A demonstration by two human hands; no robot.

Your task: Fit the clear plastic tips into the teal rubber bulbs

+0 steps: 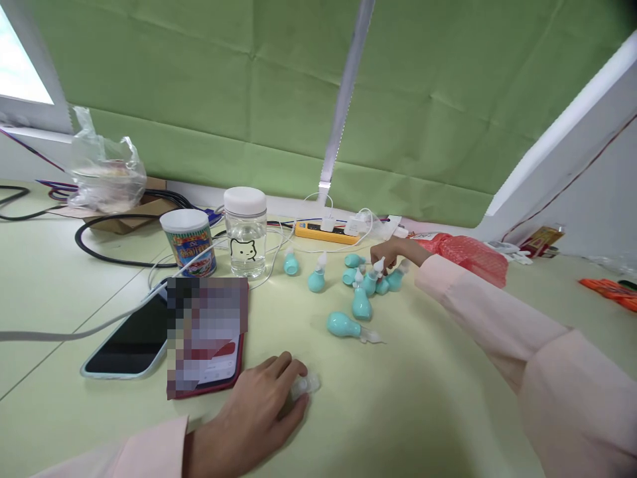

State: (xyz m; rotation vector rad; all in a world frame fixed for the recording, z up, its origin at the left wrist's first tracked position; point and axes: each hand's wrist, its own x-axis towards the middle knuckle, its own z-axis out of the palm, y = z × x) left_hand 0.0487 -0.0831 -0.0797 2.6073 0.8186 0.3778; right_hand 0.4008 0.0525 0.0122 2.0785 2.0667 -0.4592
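Close to the front edge, my left hand point(271, 398) rests on the table with its fingers closed round a small clear plastic piece point(307, 384). My right hand point(391, 252) reaches into a cluster of teal bulbs with clear tips, its fingers bent down behind an upright bulb point(369, 282); what they hold, if anything, is hidden. Another teal bulb point(361, 304) stands just in front of the cluster, and one lies on its side point(343, 324) nearer to me. Two more, a bulb point(316, 280) and a smaller-looking one point(290, 263), are left of the cluster.
Two phones point(129, 342) point(219, 372) lie at the left, crossed by a white cable. Behind them are a printed cup point(192, 249) and a clear jar point(247, 242). An orange power strip point(326, 232) lies at the back, a red mesh bag point(470, 257) at the right.
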